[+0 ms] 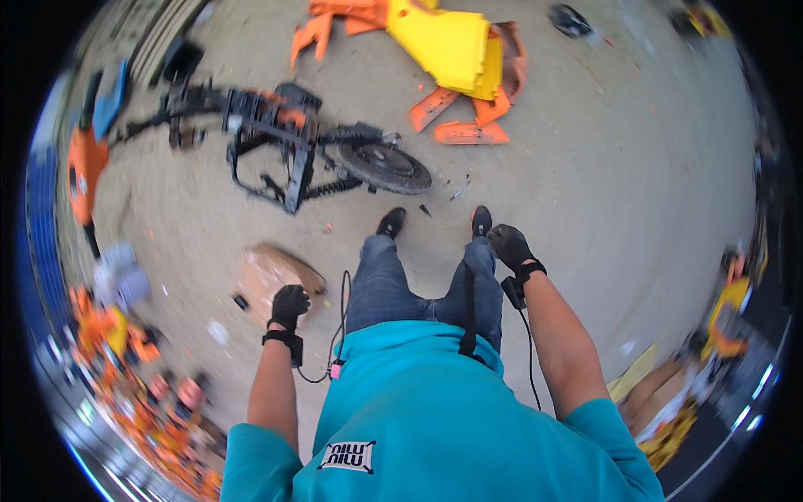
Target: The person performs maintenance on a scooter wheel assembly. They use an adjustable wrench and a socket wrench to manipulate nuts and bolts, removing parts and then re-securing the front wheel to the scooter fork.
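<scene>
My left hand (289,305), in a black glove, is curled closed with nothing showing in it. It is held up at my left side, above a brown cardboard box or bag (272,276) on the floor. My right hand (510,245), also in a black glove, is curled closed in front of my right thigh, and no object sticks out of it. Ahead to the left lies a stripped scooter frame (268,138), with its black wheel (386,167) toward my feet. A thin tool (460,187) and a small black piece (425,210) lie between the wheel and my shoes.
Yellow (439,46) and orange body panels (470,133) lie ahead on the concrete floor. An orange scooter part (84,180) is at far left. Orange parts (109,335) are heaped at lower left. More yellow parts (728,314) lie along the right. Cables hang from both wrist straps.
</scene>
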Tool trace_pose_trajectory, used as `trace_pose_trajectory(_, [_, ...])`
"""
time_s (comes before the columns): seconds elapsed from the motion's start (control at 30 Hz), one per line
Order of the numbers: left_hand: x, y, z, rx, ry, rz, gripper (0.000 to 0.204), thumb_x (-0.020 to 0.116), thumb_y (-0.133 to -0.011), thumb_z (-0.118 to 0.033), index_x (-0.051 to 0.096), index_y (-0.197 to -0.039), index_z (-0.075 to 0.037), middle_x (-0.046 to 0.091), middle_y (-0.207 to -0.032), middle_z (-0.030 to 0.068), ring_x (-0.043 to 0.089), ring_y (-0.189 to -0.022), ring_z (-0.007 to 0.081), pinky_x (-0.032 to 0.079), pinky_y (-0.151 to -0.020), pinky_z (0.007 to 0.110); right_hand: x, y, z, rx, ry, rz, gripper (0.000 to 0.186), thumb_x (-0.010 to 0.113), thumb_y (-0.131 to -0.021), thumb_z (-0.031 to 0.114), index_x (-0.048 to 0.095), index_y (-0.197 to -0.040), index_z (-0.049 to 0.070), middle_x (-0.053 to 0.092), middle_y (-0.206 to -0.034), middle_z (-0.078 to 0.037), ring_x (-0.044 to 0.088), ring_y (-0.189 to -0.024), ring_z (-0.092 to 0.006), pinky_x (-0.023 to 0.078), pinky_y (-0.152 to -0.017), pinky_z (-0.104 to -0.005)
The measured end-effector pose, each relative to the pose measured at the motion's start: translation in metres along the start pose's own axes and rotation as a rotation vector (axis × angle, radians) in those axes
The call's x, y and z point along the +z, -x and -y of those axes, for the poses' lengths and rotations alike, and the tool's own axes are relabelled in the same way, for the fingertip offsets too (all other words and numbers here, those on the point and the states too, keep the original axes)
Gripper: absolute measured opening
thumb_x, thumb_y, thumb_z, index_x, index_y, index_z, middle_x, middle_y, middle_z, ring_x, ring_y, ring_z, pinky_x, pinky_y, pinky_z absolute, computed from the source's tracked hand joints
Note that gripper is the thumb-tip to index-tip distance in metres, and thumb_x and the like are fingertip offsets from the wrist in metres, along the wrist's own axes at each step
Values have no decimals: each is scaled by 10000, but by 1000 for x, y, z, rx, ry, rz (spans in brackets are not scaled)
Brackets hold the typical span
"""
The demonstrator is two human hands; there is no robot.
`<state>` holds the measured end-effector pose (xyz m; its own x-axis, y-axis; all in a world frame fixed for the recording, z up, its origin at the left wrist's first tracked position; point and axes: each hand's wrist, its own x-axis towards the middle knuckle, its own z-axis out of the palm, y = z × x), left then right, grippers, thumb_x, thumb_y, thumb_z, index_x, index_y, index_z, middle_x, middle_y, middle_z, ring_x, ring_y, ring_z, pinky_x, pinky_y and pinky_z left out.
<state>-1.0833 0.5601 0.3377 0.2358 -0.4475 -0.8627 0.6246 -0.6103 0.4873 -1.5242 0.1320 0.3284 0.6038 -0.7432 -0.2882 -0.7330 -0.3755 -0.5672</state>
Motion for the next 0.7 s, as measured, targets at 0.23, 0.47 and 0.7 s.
trace_pose_trajectory(0.23, [206, 41, 60, -68, -34, -489, 135, 542, -910, -162, 583, -969, -48, 613, -794, 58, 606, -700, 137, 503, -610, 261, 43, -110, -127, -220, 164, 493, 225, 602, -811, 274, 636, -812, 51, 643, -706, -142, 629, -680, -321, 494, -630, -403])
trace_pose_trajectory(0.47, [407, -104, 121, 685, -595, -335, 128, 542, -885, -127, 544, -959, -23, 596, -933, 155, 583, -843, 356, 487, -734, 417, 122, -169, -194, -176, 410, 691, 257, 648, -774, 309, 612, -776, 54, 640, -786, -177, 608, -780, -363, 475, -689, -454])
trace_pose_trajectory(0.7, [447, -202, 179, 349, 163, -348, 211, 588, -862, -132, 559, -1029, -6, 636, -829, 133, 633, -739, 274, 489, -663, 348, 314, -214, -259, -510, 511, 687, 289, 660, -785, 310, 589, -921, 65, 642, -854, -183, 606, -815, -374, 478, -721, -448])
